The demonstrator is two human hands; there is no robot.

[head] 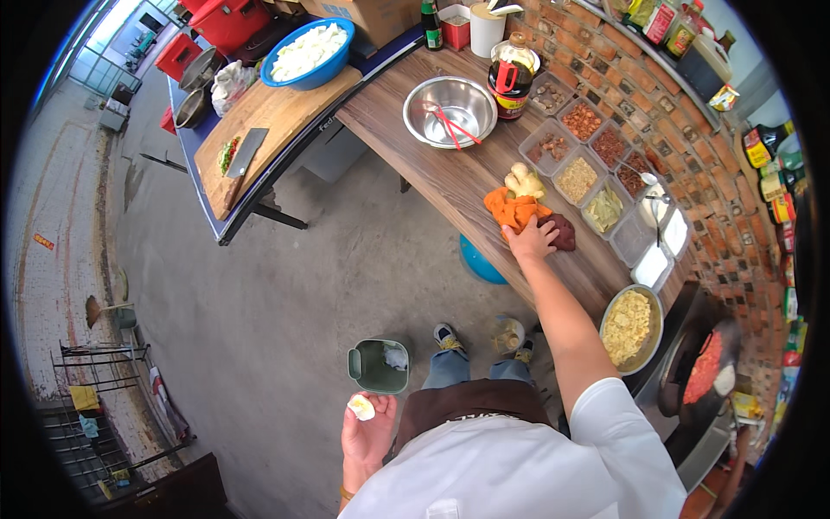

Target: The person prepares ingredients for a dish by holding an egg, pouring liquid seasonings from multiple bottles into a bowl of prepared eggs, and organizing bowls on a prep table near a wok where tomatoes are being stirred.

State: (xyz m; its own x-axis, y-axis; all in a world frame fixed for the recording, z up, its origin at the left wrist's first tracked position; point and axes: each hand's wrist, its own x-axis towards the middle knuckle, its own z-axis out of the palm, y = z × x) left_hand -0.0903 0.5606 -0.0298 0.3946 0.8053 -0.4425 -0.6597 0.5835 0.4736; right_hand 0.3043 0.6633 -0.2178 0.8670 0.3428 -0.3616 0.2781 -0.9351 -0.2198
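My left hand [369,428], palm up in front of my apron, holds a small white piece of food [361,407] with a yellowish middle, perhaps boiled egg. Reaching over the wood-grain table [447,194], my right hand [533,240] lies palm down with its fingers spread. Its fingertips touch the lower edge of a crumpled orange cloth [512,209] and the near side of a dark red cloth [559,232]. Ginger root [524,180] lies just beyond the orange cloth. A steel bowl [450,111] with red-handled utensils stands farther off, beside a large bottle of dark sauce [509,81].
Clear spice boxes [577,175] line the brick wall. A bowl of yellow food [629,327] and a wok [703,370] are at the right. A cleaver [246,152] lies on a board [292,113]. A green bin [379,366] stands near my feet. Another person's arm shows at lower right.
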